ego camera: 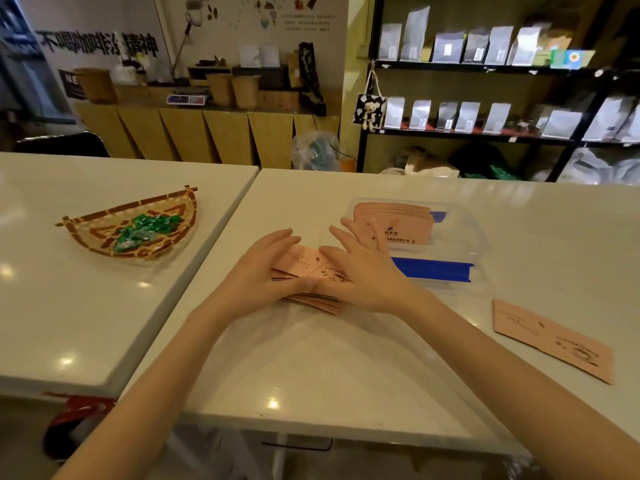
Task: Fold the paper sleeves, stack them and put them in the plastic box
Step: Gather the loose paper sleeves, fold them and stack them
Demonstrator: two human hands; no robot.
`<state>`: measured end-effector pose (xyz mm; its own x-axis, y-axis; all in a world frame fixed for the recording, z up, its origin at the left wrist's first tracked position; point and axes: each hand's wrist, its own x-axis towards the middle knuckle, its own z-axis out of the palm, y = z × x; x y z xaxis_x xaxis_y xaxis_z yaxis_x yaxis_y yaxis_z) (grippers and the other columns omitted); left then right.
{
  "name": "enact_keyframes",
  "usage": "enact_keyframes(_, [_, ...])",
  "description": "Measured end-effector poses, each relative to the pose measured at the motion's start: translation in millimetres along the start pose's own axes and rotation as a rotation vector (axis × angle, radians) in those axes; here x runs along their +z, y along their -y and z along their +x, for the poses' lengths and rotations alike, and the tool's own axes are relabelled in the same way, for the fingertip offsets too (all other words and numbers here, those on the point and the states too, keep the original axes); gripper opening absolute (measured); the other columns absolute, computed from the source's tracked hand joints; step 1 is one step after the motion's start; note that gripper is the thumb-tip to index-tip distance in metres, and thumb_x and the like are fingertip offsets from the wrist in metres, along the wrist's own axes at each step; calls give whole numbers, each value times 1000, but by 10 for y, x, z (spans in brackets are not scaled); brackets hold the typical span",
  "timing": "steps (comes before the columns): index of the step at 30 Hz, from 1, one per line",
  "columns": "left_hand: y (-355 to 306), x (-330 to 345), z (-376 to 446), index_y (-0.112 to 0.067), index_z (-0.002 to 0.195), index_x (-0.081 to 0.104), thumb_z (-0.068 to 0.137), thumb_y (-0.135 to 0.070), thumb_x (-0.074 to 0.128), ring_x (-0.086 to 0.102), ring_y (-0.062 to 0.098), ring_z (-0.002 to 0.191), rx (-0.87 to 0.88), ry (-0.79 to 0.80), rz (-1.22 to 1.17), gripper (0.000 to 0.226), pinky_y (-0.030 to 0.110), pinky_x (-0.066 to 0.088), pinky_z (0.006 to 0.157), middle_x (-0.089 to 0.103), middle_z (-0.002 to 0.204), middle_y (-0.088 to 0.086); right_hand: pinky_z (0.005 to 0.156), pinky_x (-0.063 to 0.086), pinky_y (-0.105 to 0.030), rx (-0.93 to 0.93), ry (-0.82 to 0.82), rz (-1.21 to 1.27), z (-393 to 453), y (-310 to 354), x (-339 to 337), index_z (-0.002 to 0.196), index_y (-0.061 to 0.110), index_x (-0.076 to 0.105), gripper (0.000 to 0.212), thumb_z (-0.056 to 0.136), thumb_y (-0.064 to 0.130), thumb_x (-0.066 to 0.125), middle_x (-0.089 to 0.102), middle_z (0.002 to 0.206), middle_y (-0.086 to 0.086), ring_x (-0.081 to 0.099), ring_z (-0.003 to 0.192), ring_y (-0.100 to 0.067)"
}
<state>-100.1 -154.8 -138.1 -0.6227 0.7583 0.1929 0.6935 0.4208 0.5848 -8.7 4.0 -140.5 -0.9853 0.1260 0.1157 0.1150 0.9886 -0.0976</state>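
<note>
On the white glossy worktop (pixel 311 358), near its middle, lies a small pile of pink printed paper sleeves (pixel 311 268), with both hands of the person laid upon it. The left hand (pixel 263 268) rests on the pile's left end with fingers (pixel 282 237) extended and only slightly apart, gripping nothing; the right hand (pixel 360 271) covers the right end in like manner, fingers flat and spread a little. By judgement, the two hands are pressing and squaring the pile so that its edges align before transfer. Just beyond the right hand stands a clear plastic box with blue clips (pixel 460 233), open at the top, and it already contains an upright stack of folded pink sleeves (pixel 394 223) set against its left side; room remains to the right of that stack. One flat unfolded pink sleeve (pixel 550 337) lies well apart at the right, near the worktop's front edge. A woven bamboo basket of green sweets (pixel 138 230) sits on the adjoining table at the left, clear of the route. The path from pile to box appears short and unobstructed.
</note>
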Motion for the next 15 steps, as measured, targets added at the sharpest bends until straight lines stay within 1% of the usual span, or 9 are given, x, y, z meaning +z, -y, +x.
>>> enact_keyframes(3, [-132,60,17,-27,130,44,80,-46,56,24,2,132,84,-31,-11,54,20,18,102,32,146,-11,109,-20,-41,-3,-38,87,-74,-65,-54,140,25,30,64,86,59,32,12,157,-1,-7,144,-17])
enact_keyframes(5, [-269,109,41,-27,126,48,84,-41,52,27,-3,125,150,-54,-46,45,18,19,102,39,140,-12,111,-15,-36,10,-87,175,-166,-134,-118,141,25,29,60,88,54,35,16,156,2,-2,144,-14])
enact_keyframes(7, [-443,177,77,-27,124,50,86,-39,51,32,-6,118,212,-67,-91,40,14,24,101,46,130,-15,115,-3,-35,28,-160,268,-282,-234,-193,140,24,30,57,89,47,41,23,154,2,9,142,-13])
enact_keyframes(9, [-656,258,124,-32,124,48,85,-38,52,38,-13,108,279,-55,-148,39,2,27,92,48,120,-24,116,15,-36,29,-248,333,-415,-343,-276,137,26,37,53,88,44,46,36,148,3,24,138,-13])
enact_keyframes(11, [-882,353,180,-39,123,44,85,-39,51,41,-21,101,349,-4,-196,38,-5,26,84,45,113,-35,108,30,-33,25,-290,398,-576,-456,-377,130,28,45,43,88,39,48,49,138,6,40,127,-10])
enact_keyframes(12, [-981,409,213,-40,123,44,85,-41,50,41,-22,103,380,27,-215,39,-5,27,84,45,113,-36,104,35,-30,36,-299,436,-670,-510,-431,127,29,47,40,88,36,48,53,134,7,45,123,-9])
enact_keyframes(13, [-1075,473,249,-39,123,44,84,-42,50,41,-19,107,409,52,-227,40,-2,29,87,47,117,-33,100,37,-25,64,-305,465,-769,-567,-478,126,29,48,37,89,33,48,54,132,7,48,120,-9])
enact_keyframes(15, [-1233,625,318,-36,126,42,84,-42,51,39,-12,112,448,90,-234,44,9,31,95,45,126,-26,96,33,-20,158,-304,465,-980,-708,-550,130,28,46,39,91,32,47,53,134,6,47,121,-11])
